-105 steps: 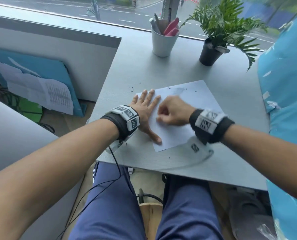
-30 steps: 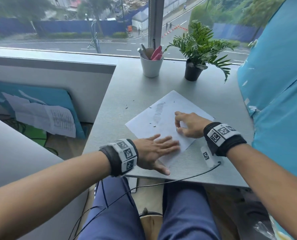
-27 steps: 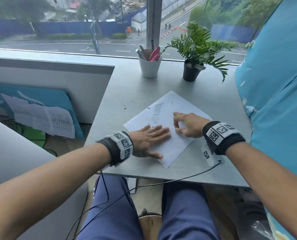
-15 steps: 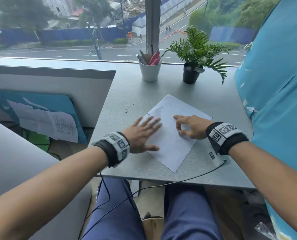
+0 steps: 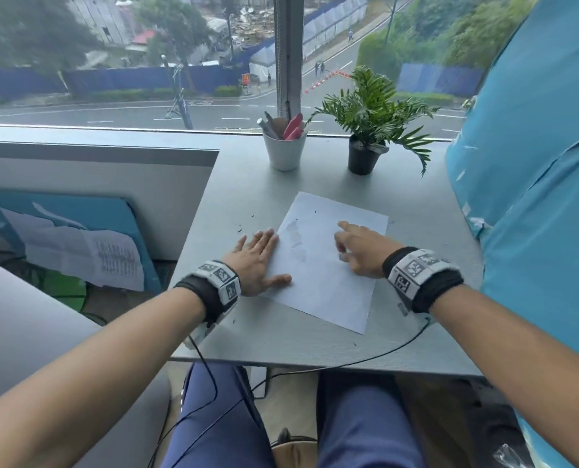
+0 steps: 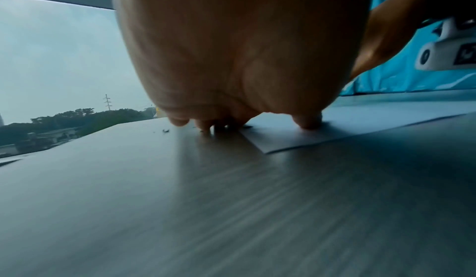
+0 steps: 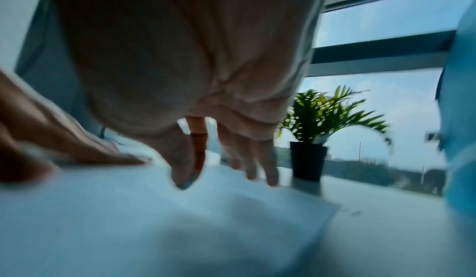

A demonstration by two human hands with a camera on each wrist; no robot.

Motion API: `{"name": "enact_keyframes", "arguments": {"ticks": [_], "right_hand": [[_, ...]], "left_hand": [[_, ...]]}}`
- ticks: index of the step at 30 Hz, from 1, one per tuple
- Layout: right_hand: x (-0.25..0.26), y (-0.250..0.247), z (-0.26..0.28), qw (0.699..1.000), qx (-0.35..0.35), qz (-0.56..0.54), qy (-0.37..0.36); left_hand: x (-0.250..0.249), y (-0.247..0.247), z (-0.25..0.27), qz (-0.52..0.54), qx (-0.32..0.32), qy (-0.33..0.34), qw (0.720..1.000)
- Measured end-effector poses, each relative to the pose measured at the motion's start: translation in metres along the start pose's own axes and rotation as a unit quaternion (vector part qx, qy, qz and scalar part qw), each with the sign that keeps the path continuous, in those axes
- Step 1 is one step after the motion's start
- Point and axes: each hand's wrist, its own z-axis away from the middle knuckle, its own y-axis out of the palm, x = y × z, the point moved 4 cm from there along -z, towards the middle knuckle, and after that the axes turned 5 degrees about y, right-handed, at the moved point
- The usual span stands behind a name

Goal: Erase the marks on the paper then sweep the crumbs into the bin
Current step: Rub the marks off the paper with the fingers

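A white paper (image 5: 328, 265) lies askew on the grey table (image 5: 247, 184), with a faint grey smudge of marks (image 5: 294, 238) near its left edge. Dark crumbs (image 5: 239, 228) dot the table left of the sheet and show in the left wrist view as crumbs (image 6: 165, 130). My left hand (image 5: 257, 261) lies flat, fingers on the table beside the paper's edge and thumb (image 6: 309, 123) pressing the paper (image 6: 296, 137). My right hand (image 5: 359, 251) rests on the sheet's right half, index finger stretched out, and seems to pinch a small white eraser (image 5: 344, 257). The right wrist view is blurred.
A white cup of pens (image 5: 284, 153) and a potted plant (image 5: 364, 157) stand at the table's far edge by the window. A blue panel (image 5: 534, 197) walls the right side. A cable (image 5: 348, 363) hangs along the near edge. Left of the table is a drop to the floor.
My left hand slid from the paper's near corner to its left edge. The paper turned slightly. The right hand shifted a little on the sheet, index finger now stretched out.
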Motion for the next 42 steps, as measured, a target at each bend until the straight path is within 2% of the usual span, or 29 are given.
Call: {"name": "enact_keyframes", "arguments": {"ticks": [1,3,6,11,14,17,20,23,27,29,31,34,40,42], "right_hand": [[0.009,0.002,0.0,1.0,-0.02,-0.012,0.018],[0.026,0.012,-0.001,0.998,-0.018,-0.032,0.049],[0.038,0.026,-0.006,0.997,0.013,-0.039,0.072],[0.028,0.019,-0.008,0.993,-0.032,-0.069,0.085],[0.023,0.016,-0.004,0.993,-0.045,-0.064,0.085],[0.02,0.016,-0.003,0.994,-0.041,-0.062,0.081],[0.014,0.006,-0.003,0.984,-0.102,-0.046,0.138],[0.008,0.004,0.002,0.978,-0.091,-0.049,0.181],[0.0,0.01,0.004,0.988,-0.052,-0.094,0.113],[-0.001,0.007,0.004,0.991,-0.04,-0.106,0.07],[-0.002,0.003,0.001,0.994,-0.062,-0.079,0.048],[-0.008,0.001,-0.002,0.986,-0.133,-0.055,0.088],[-0.015,0.0,-0.008,0.988,-0.107,-0.054,0.099],[-0.018,-0.003,-0.009,0.988,-0.091,-0.068,0.1]], "left_hand": [[-0.004,0.001,0.001,-0.016,-0.009,-0.011,1.0],[-0.016,-0.002,0.002,-0.052,-0.031,-0.018,0.998],[-0.033,-0.012,0.006,-0.086,-0.071,0.023,0.993],[-0.048,-0.02,0.017,-0.047,-0.07,0.103,0.991],[-0.058,-0.022,0.019,-0.022,-0.092,0.133,0.987],[-0.07,-0.027,0.019,-0.015,-0.11,0.139,0.984],[-0.075,-0.028,0.014,0.001,-0.113,0.129,0.985],[-0.073,-0.024,0.011,0.044,-0.084,0.107,0.99],[-0.074,-0.028,0.011,0.02,-0.092,0.116,0.989],[-0.071,-0.035,0.009,0.048,-0.096,0.114,0.988],[-0.064,-0.039,0.003,0.07,-0.095,0.116,0.986],[-0.051,-0.04,-0.003,0.071,-0.079,0.106,0.989],[-0.045,-0.047,-0.01,0.024,-0.109,0.125,0.986],[-0.037,-0.041,-0.007,0.031,-0.078,0.147,0.986]]}}
